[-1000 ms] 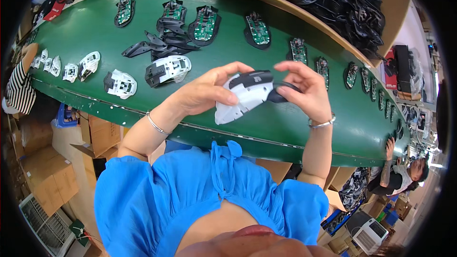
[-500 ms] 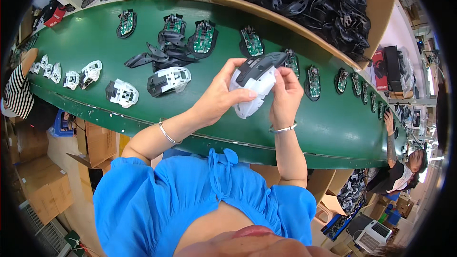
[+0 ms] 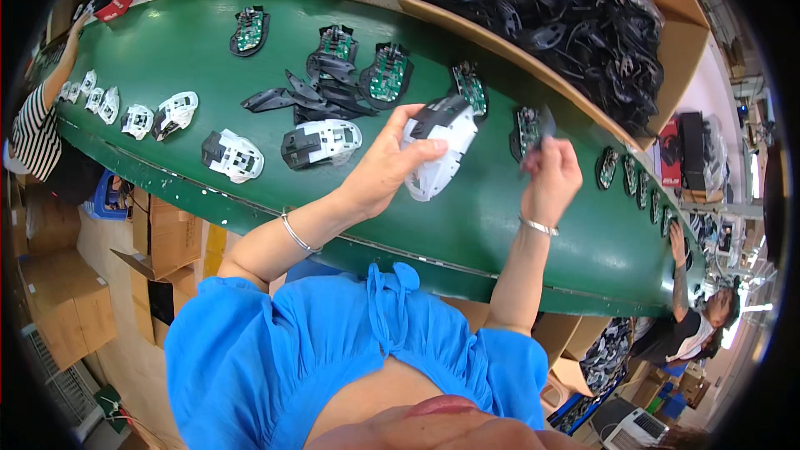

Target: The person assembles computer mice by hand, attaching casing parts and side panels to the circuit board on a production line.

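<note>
My left hand (image 3: 382, 165) grips a white and black mouse shell (image 3: 446, 143) above the green table, its thumb across the white face. To the right, my right hand (image 3: 553, 173) is closed in a pinch on a thin dark plastic piece (image 3: 547, 122), blurred by motion. Behind that piece lies a green circuit board in a black base (image 3: 525, 135). Another board in its base (image 3: 470, 90) sits just beyond the shell. Left of my left hand, a white and black shell (image 3: 323, 143) rests on the table, beside a pile of curved black plastic pieces (image 3: 312, 98).
A large cardboard box (image 3: 679, 75) full of black plastic parts borders the table's far side. More circuit boards (image 3: 607, 168) line the right, and white shells (image 3: 233, 157) the left. Other people's arms reach in at the left (image 3: 60, 75) and right (image 3: 679, 262) ends.
My right hand has moved away from the shell to the right, carrying the dark piece. My left hand still holds the shell, now tilted differently. The view has shifted slightly.
</note>
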The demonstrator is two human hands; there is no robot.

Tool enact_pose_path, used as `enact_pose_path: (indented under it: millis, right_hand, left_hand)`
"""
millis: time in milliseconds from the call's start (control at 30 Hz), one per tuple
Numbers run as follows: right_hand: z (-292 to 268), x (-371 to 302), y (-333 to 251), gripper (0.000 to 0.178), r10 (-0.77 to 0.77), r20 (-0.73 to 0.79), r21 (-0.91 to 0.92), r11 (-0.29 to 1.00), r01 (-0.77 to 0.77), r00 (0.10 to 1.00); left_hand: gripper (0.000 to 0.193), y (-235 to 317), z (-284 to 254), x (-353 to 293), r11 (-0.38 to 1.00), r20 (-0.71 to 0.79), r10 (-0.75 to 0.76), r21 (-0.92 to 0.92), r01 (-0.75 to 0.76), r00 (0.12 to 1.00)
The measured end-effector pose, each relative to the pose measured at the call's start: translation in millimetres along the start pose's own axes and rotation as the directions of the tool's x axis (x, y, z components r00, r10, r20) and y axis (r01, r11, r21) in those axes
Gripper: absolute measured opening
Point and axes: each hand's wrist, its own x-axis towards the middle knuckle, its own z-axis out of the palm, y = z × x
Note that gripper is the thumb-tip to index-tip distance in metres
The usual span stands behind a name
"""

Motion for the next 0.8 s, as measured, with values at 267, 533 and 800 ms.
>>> enact_pose_path:
  millis: [267, 533, 800]
  right_hand:
    - [48, -53, -17, 0.016, -0.170, 0.138, -0.069, 0.981, 0.180, 0.976]
    - [67, -49, -10, 0.020, -0.347, 0.169, -0.321, 0.865, 0.385, 0.922]
    - [65, -45, -7, 0.020, -0.384, 0.256, -0.310, 0.836, 0.452, 0.887]
  left_hand:
    - [0.046, -5, 6, 1, 0.991, -0.144, 0.075, -0.098, -0.089, 0.987]
    - [0.052, -5, 2, -6, 0.976, -0.094, 0.215, -0.006, -0.216, 0.972]
    - [0.053, 6, -8, -5, 0.969, -0.138, 0.244, 0.014, -0.245, 0.960]
